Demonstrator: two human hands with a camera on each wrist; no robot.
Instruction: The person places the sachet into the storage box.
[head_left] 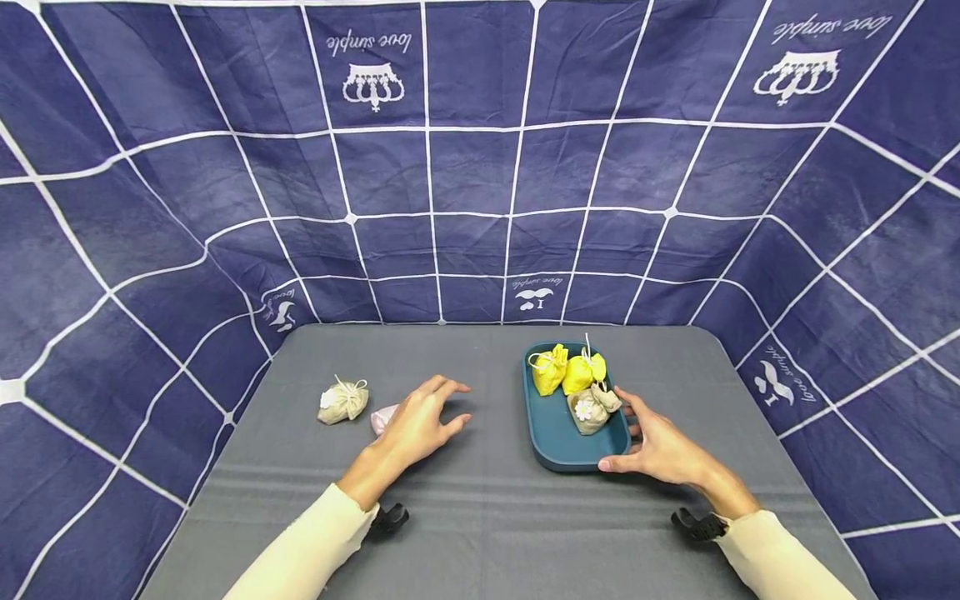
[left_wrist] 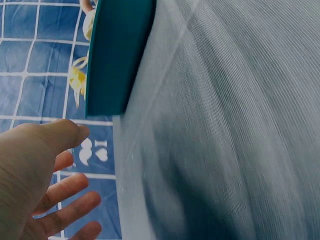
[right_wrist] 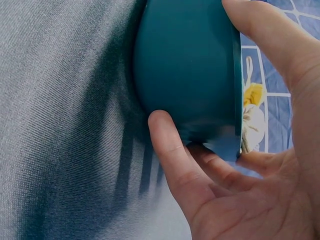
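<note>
A blue-green tray (head_left: 551, 442) stands right of centre on the grey table. My right hand (head_left: 660, 446) grips its near right corner, thumb at the front rim and fingers along the right side. Inside the tray sit two yellow cloth pouches, one on the left (head_left: 549, 372) and one on the right (head_left: 579, 375), with a beige pouch (head_left: 588, 414) bearing a white flower in front of them. My left hand (head_left: 412, 425) hovers over the table with fingers loosely spread, holding nothing. It partly hides a pink pouch (head_left: 382, 418). Farther left lies another beige pouch (head_left: 343, 402) tied with string.
The table (head_left: 480, 517) is covered in grey cloth with some creases. A dark blue curtain (head_left: 472, 175) with white grid lines encloses the back and both sides. A black strap is on the left wrist (head_left: 388, 521) and another on the right wrist (head_left: 699, 525).
</note>
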